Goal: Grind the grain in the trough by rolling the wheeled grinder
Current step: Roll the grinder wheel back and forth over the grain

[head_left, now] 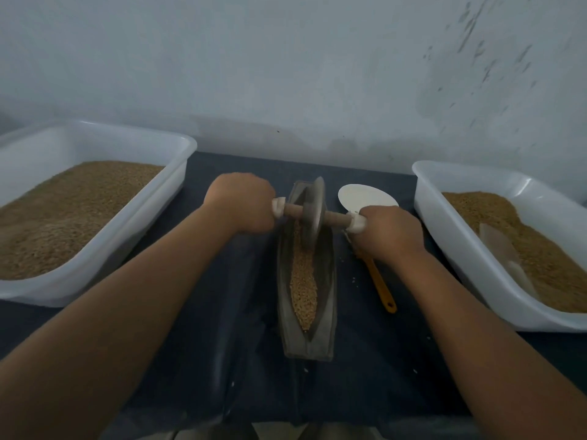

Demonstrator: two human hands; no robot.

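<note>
Grey, boat-shaped trough (328,274) lies mid-counter (381,360) on a dark blue cover (206,281), long axis running near to far. A strip of tan grain (303,281) fills its groove from the near tip up to the wheel (313,211). The wheel is a grey disc standing on edge in the far part of the trough, rim down in the grain, leaning a bit to the right at the top.

A wooden axle (293,209) runs thru the wheel's centre, left to right, w/ white wrapping at both ends. Left hand (244,203) is fisted round the left end, right hand (389,230) fisted round the right end; both arms stretch out from the near edge, one on each side of the trough.

Left tub (95,141), white plastic, sits far left, approx half full of the same grain. Right tub (444,217), also white, sits at the right w/ grain and a pale scoop (505,249) lying in it.

Between trough and right tub: a white disc (365,195) flat on the cover, partly behind the right hand, and an orange handle (381,287) pointing near; its head is hidden under that hand. A pale, stained wall (286,58) backs the counter.
</note>
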